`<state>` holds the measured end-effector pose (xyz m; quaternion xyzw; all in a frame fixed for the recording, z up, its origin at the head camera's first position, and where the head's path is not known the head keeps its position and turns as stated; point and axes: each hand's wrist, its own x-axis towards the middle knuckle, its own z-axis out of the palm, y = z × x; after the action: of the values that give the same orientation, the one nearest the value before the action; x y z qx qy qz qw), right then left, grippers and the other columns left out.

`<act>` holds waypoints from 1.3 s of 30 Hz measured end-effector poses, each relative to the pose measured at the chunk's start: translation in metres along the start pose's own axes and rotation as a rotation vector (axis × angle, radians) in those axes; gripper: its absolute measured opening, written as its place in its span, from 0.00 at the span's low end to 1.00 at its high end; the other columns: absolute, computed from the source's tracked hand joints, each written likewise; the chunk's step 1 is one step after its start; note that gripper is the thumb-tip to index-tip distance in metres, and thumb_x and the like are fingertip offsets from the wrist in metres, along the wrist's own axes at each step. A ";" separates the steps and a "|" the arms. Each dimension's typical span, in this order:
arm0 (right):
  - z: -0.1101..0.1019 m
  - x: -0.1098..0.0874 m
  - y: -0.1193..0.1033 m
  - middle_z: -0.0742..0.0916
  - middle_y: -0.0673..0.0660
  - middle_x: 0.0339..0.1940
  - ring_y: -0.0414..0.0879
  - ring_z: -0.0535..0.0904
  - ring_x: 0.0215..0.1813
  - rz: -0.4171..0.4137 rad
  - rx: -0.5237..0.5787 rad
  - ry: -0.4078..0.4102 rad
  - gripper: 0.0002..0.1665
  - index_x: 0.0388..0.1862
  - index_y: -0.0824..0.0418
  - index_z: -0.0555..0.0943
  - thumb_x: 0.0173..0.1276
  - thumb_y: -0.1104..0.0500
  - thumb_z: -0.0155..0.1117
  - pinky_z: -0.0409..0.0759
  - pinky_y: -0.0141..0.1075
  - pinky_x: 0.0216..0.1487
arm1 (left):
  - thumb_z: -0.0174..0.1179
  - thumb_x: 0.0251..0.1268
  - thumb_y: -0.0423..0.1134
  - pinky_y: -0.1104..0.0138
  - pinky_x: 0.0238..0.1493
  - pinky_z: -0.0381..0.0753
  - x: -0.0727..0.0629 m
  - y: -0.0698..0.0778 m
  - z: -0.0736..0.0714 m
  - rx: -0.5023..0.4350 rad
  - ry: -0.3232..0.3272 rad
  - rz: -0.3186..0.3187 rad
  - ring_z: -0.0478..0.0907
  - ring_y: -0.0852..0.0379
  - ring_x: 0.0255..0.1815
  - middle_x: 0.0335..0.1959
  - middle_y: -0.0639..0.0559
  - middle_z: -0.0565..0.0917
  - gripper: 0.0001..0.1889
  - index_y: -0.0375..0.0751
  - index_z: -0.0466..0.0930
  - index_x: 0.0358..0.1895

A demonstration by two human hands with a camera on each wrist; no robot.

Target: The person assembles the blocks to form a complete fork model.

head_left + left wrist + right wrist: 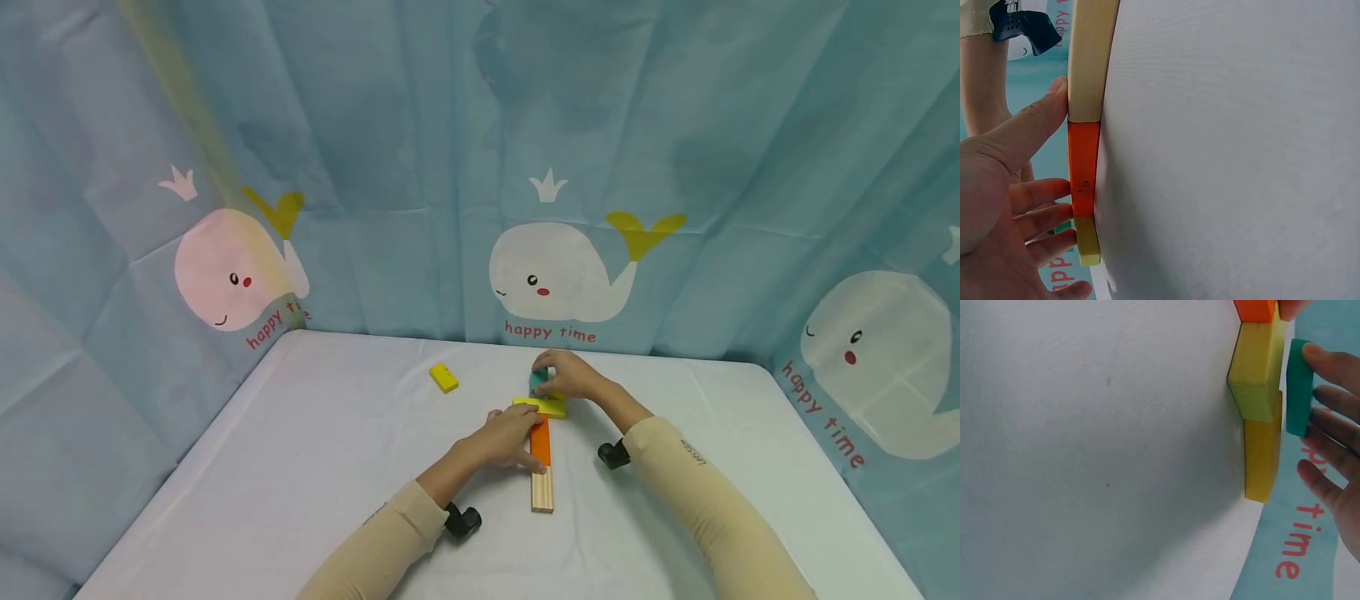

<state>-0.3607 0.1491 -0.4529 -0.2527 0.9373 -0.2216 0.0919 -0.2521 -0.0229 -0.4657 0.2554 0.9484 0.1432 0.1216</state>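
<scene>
Head view: red lettering on the blue curtain reads "happy time", same words under each whale I can see. Small print on the right sleeve, too tiny for me to read. Green block at the far end of the row, under the right hand, between thumb and fingers. Nearer me on the white table: crosswise yellow block, orange block, wood block, end to end. Loose yellow block off to the left, well apart. Left hand spread over the row, gripping nothing

Left wrist view: red letters partly cut off; dark marks on the orange block, can't read them. Row runs right along the left hand: thumb tip on the wood block, fingers on the orange and yellow ones, loosely spread, touching only

Right wrist view: "time" readable, letters above it partly hidden. Green block pinched in the right hand, thumb at one end, fingers further along, hand partly open; gap between it and the crosswise yellow block, second yellow block touching that one
</scene>
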 end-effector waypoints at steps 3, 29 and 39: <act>0.001 0.000 0.000 0.82 0.59 0.61 0.57 0.74 0.64 -0.006 0.003 -0.004 0.21 0.52 0.60 0.84 0.60 0.55 0.73 0.70 0.55 0.68 | 0.71 0.48 0.62 0.50 0.69 0.65 0.001 -0.001 0.001 0.005 0.002 -0.002 0.60 0.55 0.75 0.73 0.52 0.67 0.43 0.47 0.70 0.68; 0.003 0.004 0.003 0.83 0.59 0.60 0.57 0.75 0.63 -0.011 -0.006 -0.048 0.20 0.50 0.60 0.85 0.60 0.56 0.73 0.70 0.55 0.68 | 0.71 0.49 0.61 0.49 0.69 0.64 0.002 -0.001 0.000 -0.006 0.002 0.008 0.60 0.55 0.75 0.73 0.52 0.67 0.43 0.47 0.70 0.68; 0.002 0.002 0.000 0.82 0.60 0.61 0.57 0.75 0.64 -0.029 -0.037 -0.071 0.19 0.51 0.61 0.85 0.61 0.56 0.72 0.69 0.54 0.69 | 0.72 0.48 0.61 0.49 0.70 0.63 0.002 -0.002 0.002 -0.027 -0.004 0.007 0.59 0.55 0.76 0.73 0.53 0.67 0.43 0.47 0.69 0.68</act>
<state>-0.3620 0.1469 -0.4545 -0.2758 0.9336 -0.1964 0.1171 -0.2537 -0.0231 -0.4683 0.2575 0.9452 0.1559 0.1264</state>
